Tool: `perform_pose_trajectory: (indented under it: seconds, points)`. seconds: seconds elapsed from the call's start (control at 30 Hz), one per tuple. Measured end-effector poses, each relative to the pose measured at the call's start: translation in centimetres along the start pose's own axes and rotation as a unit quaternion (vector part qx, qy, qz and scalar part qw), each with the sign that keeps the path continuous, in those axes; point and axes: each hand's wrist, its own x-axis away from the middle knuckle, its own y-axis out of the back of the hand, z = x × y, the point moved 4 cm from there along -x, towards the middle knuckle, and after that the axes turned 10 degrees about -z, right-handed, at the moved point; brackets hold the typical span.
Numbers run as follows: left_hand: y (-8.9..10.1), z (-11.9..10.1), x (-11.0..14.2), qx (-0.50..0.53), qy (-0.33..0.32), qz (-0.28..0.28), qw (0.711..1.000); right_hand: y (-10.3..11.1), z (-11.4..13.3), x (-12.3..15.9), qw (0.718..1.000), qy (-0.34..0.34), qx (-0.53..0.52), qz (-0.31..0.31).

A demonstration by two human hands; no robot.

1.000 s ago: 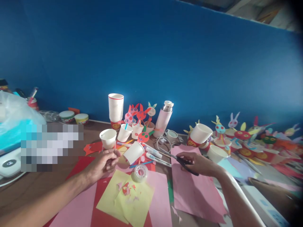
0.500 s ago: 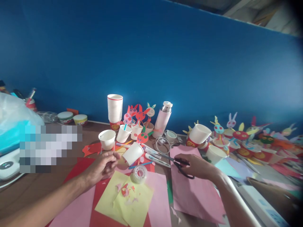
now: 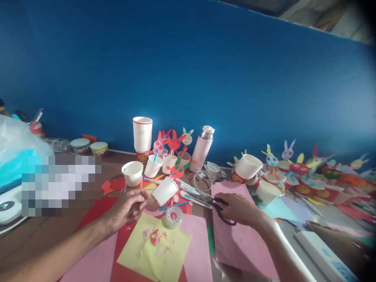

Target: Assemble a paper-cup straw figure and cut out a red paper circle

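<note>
My left hand (image 3: 133, 204) is just above the red paper, in front of a white paper cup (image 3: 132, 173). Its fingers are curled together in a pinch, and anything between them is too small to make out. Over the pink paper (image 3: 246, 246), my right hand (image 3: 239, 208) grips the black handles of a pair of scissors (image 3: 223, 215), their blades pointing left across white pens (image 3: 195, 199). Between the hands a white cup (image 3: 165, 191) lies tilted, a red paper rabbit head (image 3: 177, 170) at its far side. A tape roll (image 3: 172, 217) rests on yellow paper (image 3: 132, 250) with paper scraps.
At the back stand a tall stack of cups (image 3: 142, 135), cups with paper rabbits (image 3: 158, 147) and a pink thermos (image 3: 202, 149). More rabbit cups (image 3: 298, 178) crowd the right side, near a white power strip (image 3: 326, 254). A plastic bag (image 3: 20, 145) sits at left.
My right hand has shifted slightly left and down with the scissors, whose handles now tuck closer under the hand. My left hand stays nearly in place.
</note>
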Motion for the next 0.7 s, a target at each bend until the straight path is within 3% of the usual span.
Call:
perform_pose_trajectory:
  seconds: [0.7]
  points:
    - [-0.1, -0.1, 0.1, -0.002, -0.004, -0.004, 1.0, -1.1, -0.3, -0.4, 0.998, -0.006, 0.058, 0.002]
